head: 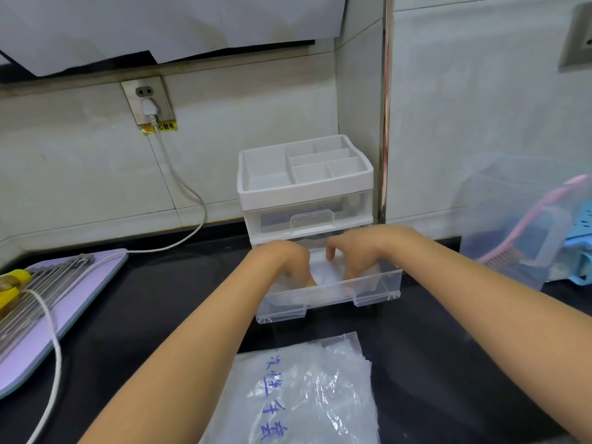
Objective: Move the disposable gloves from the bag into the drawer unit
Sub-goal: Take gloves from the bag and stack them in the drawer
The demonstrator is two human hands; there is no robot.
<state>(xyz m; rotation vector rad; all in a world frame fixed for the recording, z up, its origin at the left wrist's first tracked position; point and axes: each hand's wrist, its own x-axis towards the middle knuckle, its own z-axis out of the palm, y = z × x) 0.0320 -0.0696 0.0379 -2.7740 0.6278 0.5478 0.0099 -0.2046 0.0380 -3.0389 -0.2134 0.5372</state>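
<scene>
Gloves: a crumpled, translucent wad of disposable gloves (326, 274) was seen inside the pulled-out lower drawer (368, 293)
Right hand: the right hand (355, 251) was reached into the drawer, thumb and bent fingers closed on the gloves
Left hand: the left hand (282, 257) was lowered beside it, fingers bent down onto the gloves; a grasp could not be told, the fingertips being blurred behind clear plastic
Drawer unit: the drawer unit (304, 187) was stood at the back of the bench (160, 299), its upper drawer closed, a divided white tray on top
Bag: the bag (304, 395), printed in blue, was laid flat just before the drawer
Left side: a purple board (80, 283) carried a wire rack (38, 290); a white cable (182, 187) was plugged into the wall socket (147, 100)
</scene>
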